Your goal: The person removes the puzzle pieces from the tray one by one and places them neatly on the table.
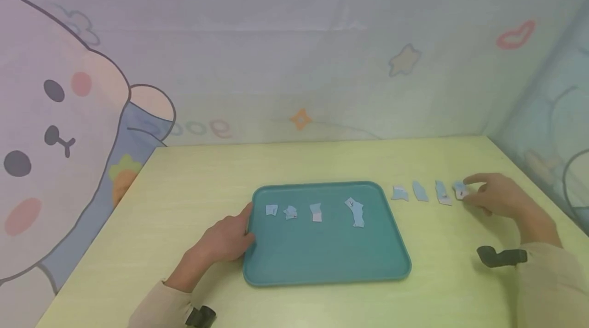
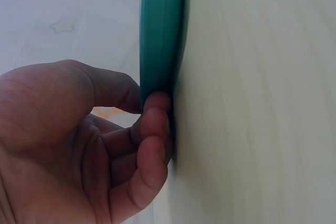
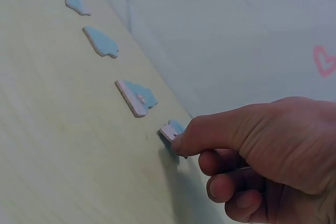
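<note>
My left hand (image 1: 228, 236) grips the left rim of a teal tray (image 1: 322, 266), its thumb over the edge and fingers curled against the outer side in the left wrist view. On the tray lie several small flat puzzle pieces (image 1: 316, 212) in pale blue and white, two of them overlapping or joined at the right. My right hand (image 1: 499, 197) pinches another puzzle piece (image 3: 171, 128) by its edge at the right end of a row on the table. The thumb hides part of that piece, and a shadow falls below it.
Three more puzzle pieces (image 1: 420, 191) lie in the row between the tray and my right hand. The pale yellow table (image 1: 207, 164) ends at a printed cloth backdrop (image 1: 276, 62) behind and at the right. A dark strap (image 1: 501, 257) sits on the right sleeve.
</note>
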The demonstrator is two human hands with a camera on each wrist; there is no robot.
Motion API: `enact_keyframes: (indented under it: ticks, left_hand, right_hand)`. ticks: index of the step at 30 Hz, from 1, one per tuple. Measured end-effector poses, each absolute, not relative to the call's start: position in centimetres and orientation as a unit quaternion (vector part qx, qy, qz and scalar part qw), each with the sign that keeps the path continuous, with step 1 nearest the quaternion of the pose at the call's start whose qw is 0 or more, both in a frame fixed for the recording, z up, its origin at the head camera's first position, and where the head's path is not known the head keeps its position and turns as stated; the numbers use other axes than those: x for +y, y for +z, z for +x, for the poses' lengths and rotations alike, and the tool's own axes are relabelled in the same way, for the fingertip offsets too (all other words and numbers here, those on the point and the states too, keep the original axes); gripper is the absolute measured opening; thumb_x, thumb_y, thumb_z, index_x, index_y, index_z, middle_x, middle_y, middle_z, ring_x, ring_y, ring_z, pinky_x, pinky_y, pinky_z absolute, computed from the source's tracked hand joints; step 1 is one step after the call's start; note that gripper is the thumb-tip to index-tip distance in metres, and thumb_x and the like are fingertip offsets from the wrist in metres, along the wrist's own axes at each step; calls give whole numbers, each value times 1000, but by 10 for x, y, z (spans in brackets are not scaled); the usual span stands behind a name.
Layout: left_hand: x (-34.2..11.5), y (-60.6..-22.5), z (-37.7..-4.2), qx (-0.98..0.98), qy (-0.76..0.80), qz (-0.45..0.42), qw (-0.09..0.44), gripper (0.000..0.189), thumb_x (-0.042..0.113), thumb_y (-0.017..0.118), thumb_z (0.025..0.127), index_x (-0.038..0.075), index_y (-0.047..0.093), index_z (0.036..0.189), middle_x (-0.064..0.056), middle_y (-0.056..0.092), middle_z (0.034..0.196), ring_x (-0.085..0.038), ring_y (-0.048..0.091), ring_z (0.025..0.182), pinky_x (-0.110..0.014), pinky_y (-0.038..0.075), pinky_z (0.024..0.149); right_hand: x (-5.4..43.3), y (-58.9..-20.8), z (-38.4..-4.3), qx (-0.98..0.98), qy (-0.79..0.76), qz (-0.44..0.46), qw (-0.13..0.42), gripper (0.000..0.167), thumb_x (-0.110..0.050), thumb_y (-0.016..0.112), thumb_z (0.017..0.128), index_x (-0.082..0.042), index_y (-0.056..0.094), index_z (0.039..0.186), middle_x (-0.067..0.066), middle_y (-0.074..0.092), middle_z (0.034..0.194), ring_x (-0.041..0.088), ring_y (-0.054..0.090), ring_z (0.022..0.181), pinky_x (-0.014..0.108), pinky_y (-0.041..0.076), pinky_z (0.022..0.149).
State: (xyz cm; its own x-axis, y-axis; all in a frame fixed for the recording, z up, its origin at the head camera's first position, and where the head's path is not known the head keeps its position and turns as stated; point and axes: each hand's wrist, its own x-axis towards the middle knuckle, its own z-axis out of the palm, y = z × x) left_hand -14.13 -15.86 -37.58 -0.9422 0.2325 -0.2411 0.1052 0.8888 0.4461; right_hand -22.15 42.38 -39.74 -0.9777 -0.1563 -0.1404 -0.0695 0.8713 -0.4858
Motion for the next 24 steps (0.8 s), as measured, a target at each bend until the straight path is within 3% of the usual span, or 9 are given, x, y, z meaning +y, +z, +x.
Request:
enact_keyframes:
  ticks: [8, 14, 20, 24]
  left_hand:
    - [-158, -375, -141, 960, 224, 93, 139, 77, 11, 51, 97, -9, 20, 164, 0, 48, 59, -13, 41, 50, -28, 31, 50]
    - [-157, -374, -141, 960, 224, 91, 142, 77, 11, 50, 97, -9, 19, 164, -1, 48, 59, -13, 42, 50, -28, 31, 50]
    - [-157, -374, -141, 960, 223, 91, 140, 77, 11, 51, 97, -9, 20, 164, -1, 47, 59, -13, 41, 50, -28, 31, 50]
    - [-158, -375, -141, 961, 222, 90, 138, 76, 11, 51, 97, -9, 20, 164, -1, 47, 59, -13, 41, 50, -28, 31, 50]
  right_hand:
    - [426, -401, -222, 964, -243, -58, 91, 63, -24, 68, 97, 12, 49, 146, -3, 52, 63, 12, 46, 56, 30, 40, 57]
    - [417, -380, -221, 967, -237, -69, 63, 69, -28, 67, 102, 7, 41, 155, 1, 64, 73, 15, 52, 60, 32, 41, 59]
    - [373, -349, -217, 961, -258, -98, 32, 67, -32, 68, 102, -1, 44, 157, 7, 72, 89, 20, 61, 67, 35, 46, 62]
    - [328, -339, -213, 949, -278, -142, 30, 63, -29, 74, 98, -6, 52, 153, 7, 70, 87, 20, 62, 67, 34, 49, 62]
